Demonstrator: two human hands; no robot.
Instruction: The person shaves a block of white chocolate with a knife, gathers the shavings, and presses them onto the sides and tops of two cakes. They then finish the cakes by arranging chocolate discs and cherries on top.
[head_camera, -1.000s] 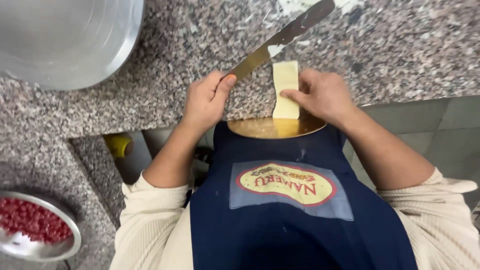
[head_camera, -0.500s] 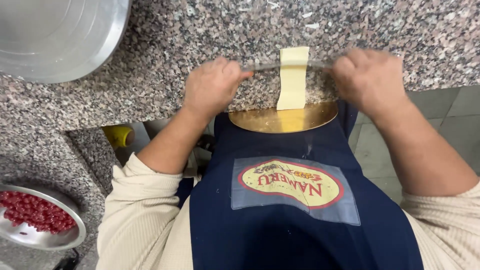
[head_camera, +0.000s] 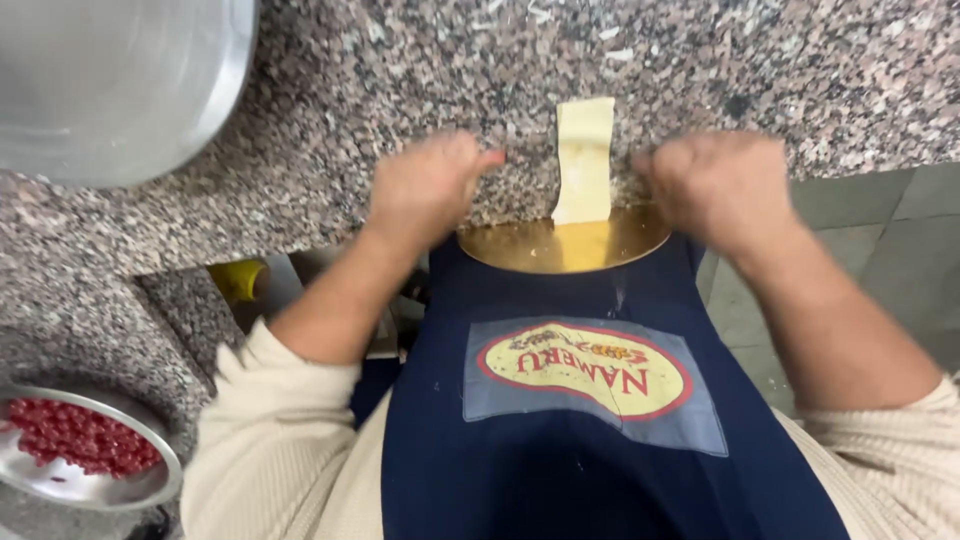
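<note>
A pale, flat strip of dough (head_camera: 584, 160) lies on the speckled granite counter (head_camera: 420, 90). Its lower end rests on a round gold board (head_camera: 520, 250) wedged between the counter edge and my dark blue apron (head_camera: 580, 450). My left hand (head_camera: 425, 190) is curled just left of the strip, with one finger pointing at it. My right hand (head_camera: 715, 185) is curled just right of it. Both hands are blurred. No knife blade shows between them, and what they hold is hidden.
A large metal bowl (head_camera: 110, 80) stands on the counter at the far left. Lower left, a smaller metal bowl (head_camera: 60, 480) holds small red pieces (head_camera: 75, 440). A yellow object (head_camera: 238, 278) sits under the counter. Grey floor tiles show at the right.
A second ago my left hand held a long knife angled over the counter and my right hand touched the strip. Then both hands held the blade across the strip. Now the blade is out of sight.
</note>
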